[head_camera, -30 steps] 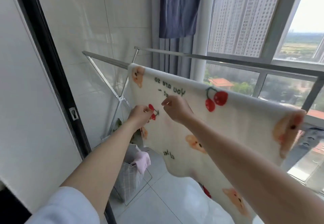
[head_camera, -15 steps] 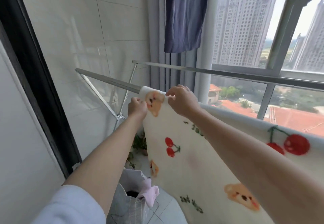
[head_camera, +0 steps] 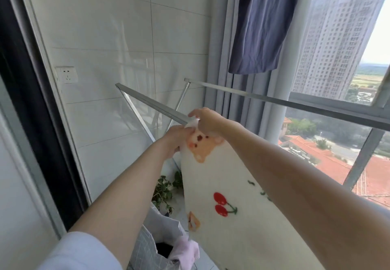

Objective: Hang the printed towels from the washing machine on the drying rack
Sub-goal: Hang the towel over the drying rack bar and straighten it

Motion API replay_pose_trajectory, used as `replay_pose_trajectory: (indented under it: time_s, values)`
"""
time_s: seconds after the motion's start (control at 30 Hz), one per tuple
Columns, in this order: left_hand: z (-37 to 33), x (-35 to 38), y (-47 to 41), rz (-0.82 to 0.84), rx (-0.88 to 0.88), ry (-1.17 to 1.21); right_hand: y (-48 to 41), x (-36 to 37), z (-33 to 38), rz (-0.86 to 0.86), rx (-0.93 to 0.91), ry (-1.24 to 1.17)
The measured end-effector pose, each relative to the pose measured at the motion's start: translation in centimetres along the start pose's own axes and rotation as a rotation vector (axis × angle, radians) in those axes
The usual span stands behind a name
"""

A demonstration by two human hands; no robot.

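Note:
A cream printed towel (head_camera: 236, 223) with bears and red cherries hangs over the near bar of the silver drying rack (head_camera: 152, 103). My left hand (head_camera: 175, 141) pinches the towel's left edge just under the bar. My right hand (head_camera: 207, 119) grips the same top corner on the bar, beside the bear print. The towel drapes down to the lower right, behind my right forearm. The rack's far bar (head_camera: 274, 99) is bare. No washing machine is in view.
A laundry basket (head_camera: 152, 250) with a pink cloth (head_camera: 185, 253) stands on the floor below. A green plant (head_camera: 164, 191) sits by the tiled wall. A dark blue garment (head_camera: 263, 22) hangs overhead near grey curtains. A wall socket (head_camera: 67, 74) is at left.
Both hands have gone from the towel's middle up to its top left corner on the bar. The view has lifted and turned left.

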State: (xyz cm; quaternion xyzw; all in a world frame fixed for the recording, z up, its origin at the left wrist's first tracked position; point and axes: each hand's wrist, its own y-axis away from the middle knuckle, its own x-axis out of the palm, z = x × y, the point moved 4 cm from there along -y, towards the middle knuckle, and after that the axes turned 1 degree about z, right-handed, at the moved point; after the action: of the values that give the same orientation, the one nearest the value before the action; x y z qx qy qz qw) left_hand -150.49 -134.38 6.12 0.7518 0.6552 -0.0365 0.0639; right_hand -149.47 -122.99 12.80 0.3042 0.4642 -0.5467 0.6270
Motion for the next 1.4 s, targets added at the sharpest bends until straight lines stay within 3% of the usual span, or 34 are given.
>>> replay_pose_trajectory:
  time_s: [0.2,0.33,0.4,0.5,0.63,0.7,0.87,1.03,1.13,1.2,1.3,1.4]
  values:
    - [-2.6,-2.3,-2.3,-0.249,0.136,0.136,-1.5,0.3,-1.1,0.081,0.121,0.033]
    - [-0.8,-4.8,-3.7,-0.506,-0.045,0.109,-1.1,-1.0,-2.3,0.081,0.16,0.067]
    - [0.4,-5.0,-4.1,-0.466,-0.113,0.111,-1.0,-0.7,-2.5,0.111,0.176,0.079]
    - [0.5,-4.0,-4.5,-0.384,-0.045,0.096,-0.9,-0.5,-2.7,0.095,0.205,0.006]
    - [-1.2,-4.4,-5.1,-0.506,0.069,0.005,-0.3,-0.6,-3.0,0.086,0.2,-0.022]
    - [-0.8,-5.0,-5.4,-0.589,0.032,-0.028,0.2,-0.7,-3.2,0.077,0.189,-0.051]
    - [2.1,-3.9,-5.1,-0.527,-0.081,-0.008,1.1,-0.4,-3.3,-0.001,0.174,-0.086]
    - [-0.1,-2.4,-3.5,-0.679,0.03,-0.168,2.4,-0.6,-2.8,-0.029,0.15,-0.014]
    - [-3.2,0.6,-1.7,-0.611,0.258,-0.316,4.2,-1.0,-3.4,-0.026,0.171,0.006]
    - [-5.0,4.1,-0.5,-0.406,0.421,-0.34,6.0,-1.7,-4.3,-0.071,0.191,0.061]
    - [-6.3,9.8,1.8,-0.019,0.505,-0.356,9.3,-3.4,-5.6,-0.088,0.268,0.087]
    - [-7.5,14.9,5.4,0.179,0.548,-0.437,14.6,-6.0,-7.8,-0.067,0.385,0.079]
